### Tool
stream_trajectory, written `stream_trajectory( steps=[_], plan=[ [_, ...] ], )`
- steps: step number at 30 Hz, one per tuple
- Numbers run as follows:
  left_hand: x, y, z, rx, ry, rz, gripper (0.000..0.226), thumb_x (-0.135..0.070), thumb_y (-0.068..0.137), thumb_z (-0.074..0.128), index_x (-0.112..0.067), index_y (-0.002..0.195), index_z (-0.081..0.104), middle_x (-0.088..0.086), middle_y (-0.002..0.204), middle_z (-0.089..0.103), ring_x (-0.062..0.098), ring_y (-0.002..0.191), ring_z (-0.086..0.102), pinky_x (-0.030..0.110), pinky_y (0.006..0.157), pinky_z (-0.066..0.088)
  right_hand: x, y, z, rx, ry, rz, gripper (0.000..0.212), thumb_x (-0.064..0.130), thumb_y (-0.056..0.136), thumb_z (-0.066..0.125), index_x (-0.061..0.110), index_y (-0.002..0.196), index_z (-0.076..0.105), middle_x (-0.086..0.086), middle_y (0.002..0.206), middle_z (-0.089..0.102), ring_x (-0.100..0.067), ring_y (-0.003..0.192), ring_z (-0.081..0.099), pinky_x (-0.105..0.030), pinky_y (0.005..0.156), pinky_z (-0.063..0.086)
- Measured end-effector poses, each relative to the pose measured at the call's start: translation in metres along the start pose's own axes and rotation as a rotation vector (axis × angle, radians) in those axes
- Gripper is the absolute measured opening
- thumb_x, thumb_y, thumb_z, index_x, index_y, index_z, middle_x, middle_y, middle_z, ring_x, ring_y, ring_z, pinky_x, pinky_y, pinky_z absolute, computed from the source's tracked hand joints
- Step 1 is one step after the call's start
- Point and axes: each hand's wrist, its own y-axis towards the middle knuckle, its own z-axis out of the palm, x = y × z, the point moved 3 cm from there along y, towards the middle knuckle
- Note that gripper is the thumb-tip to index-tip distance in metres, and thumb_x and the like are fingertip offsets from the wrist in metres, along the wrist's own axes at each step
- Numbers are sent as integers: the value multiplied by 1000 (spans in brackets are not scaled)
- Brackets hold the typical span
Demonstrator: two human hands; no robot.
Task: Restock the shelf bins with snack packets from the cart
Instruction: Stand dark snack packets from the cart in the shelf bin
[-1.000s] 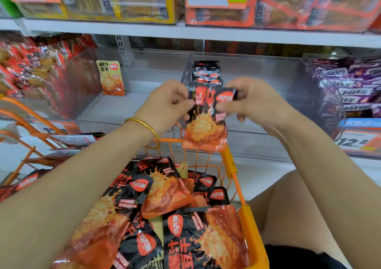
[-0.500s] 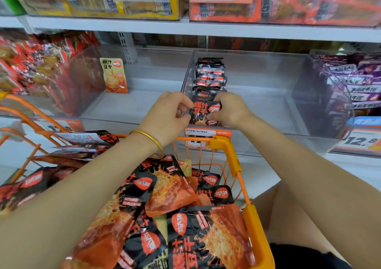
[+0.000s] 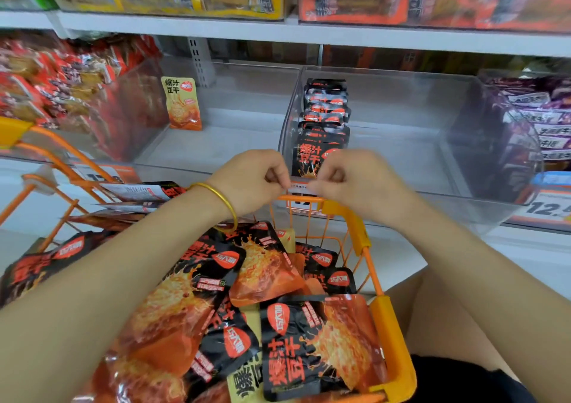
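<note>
Fingers (image 3: 273,168) curled on left hand (image 3: 251,182) and right hand (image 3: 358,183) at bin (image 3: 386,71) front edge; grip on anything was unclear. Packet (image 3: 309,155) bottom hidden behind them; upper shelf (image 3: 309,36) blurred.

Black-and-orange snack packets (image 3: 318,341) lay heaped in the orange wire cart (image 3: 390,325), flat and overlapping, their print turned every way. Just beyond the cart's rim stood a clear plastic shelf bin (image 3: 432,143). Along its left wall a row of the same packets (image 3: 325,106) stood upright, one behind another, and the front packet (image 3: 309,155) faced outward, black with orange lettering.
</note>
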Motion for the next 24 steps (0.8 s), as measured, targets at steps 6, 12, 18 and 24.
stream_trajectory(
  steps=[6,12,18,24],
  plan=[
    [4,-9,-4,56,89,-55,15,2,81,58,-11,81,65,-8,72,54,5,66,49,19,66,42,28,-20,69,444,-52,-12,49,57,78,64,14,68,43,-1,64,43,-16,58,44,-32,53,34],
    [7,-16,-8,112,68,-95,24,7,78,56,-17,78,60,-8,74,56,15,78,56,24,75,48,20,-16,74,422,540,246,38,30,65,84,12,92,65,1,85,65,-16,84,61,-27,72,50],
    [6,-13,-8,170,28,-131,11,-21,86,63,-16,95,59,-4,85,58,13,83,56,27,81,47,2,-29,31,493,717,363,31,10,76,73,0,104,63,-19,97,66,-31,88,62,-53,90,48],
    [-11,5,-20,-184,-92,-28,14,-18,88,60,-18,101,54,-5,82,53,5,67,50,12,61,40,-18,-2,-29,-107,843,290,17,-5,83,55,10,81,62,-5,67,63,-19,58,60,-35,64,51]
  ],
)
